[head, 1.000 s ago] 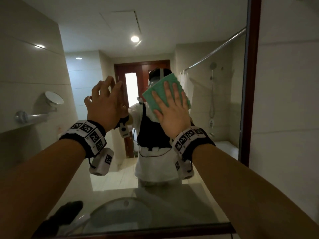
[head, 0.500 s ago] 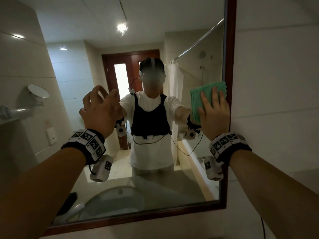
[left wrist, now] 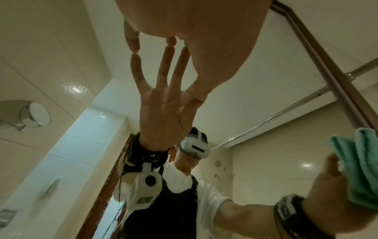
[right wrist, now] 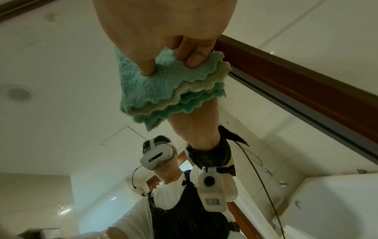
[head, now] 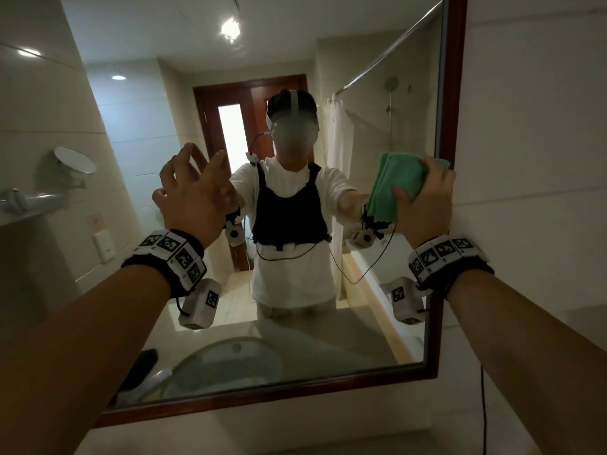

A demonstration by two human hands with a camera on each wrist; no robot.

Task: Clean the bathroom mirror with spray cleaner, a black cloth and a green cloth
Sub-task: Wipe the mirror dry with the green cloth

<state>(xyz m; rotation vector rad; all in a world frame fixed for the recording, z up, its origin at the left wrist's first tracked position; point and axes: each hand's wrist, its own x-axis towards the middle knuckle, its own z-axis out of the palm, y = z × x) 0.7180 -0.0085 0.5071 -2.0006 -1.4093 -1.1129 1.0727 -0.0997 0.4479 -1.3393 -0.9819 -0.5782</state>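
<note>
Head view shows my right hand point(head: 423, 205) bunching the folded green cloth point(head: 394, 188) against the mirror point(head: 295, 372) by its right frame point(head: 451, 93) to reach that edge, while my left hand point(head: 193, 195), fingers spread and empty, seems to brace fingertips on the glass.

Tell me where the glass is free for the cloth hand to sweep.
Free: the glass between the left hand and the green cloth, and the strip below both hands down to the bottom frame. Crowded: the right hand sits against the right frame.
</note>
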